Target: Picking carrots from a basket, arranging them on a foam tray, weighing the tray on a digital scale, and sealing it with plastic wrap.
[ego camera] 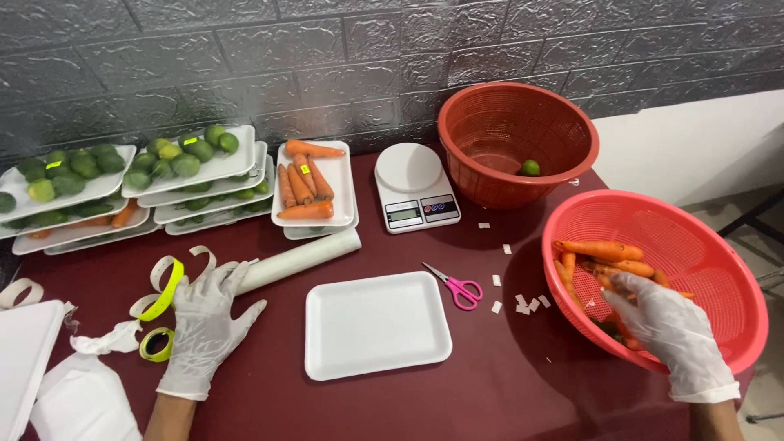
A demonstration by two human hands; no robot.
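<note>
My left hand (204,322), in a white glove, rests flat with fingers spread on the dark red table (490,384), beside a yellow tape roll (156,344) and the end of a cling film roll (298,260). My gloved right hand (670,327) reaches into a red mesh basket (719,245) and closes around carrots (600,253) lying in it. An empty white foam tray (376,324) lies between my hands.
Pink scissors (456,286) and paper scraps lie right of the tray. A white kitchen scale (415,187), a tray of carrots (313,184), stacked trays of green limes (188,159) and a second red basket (516,139) holding one lime line the grey brick wall.
</note>
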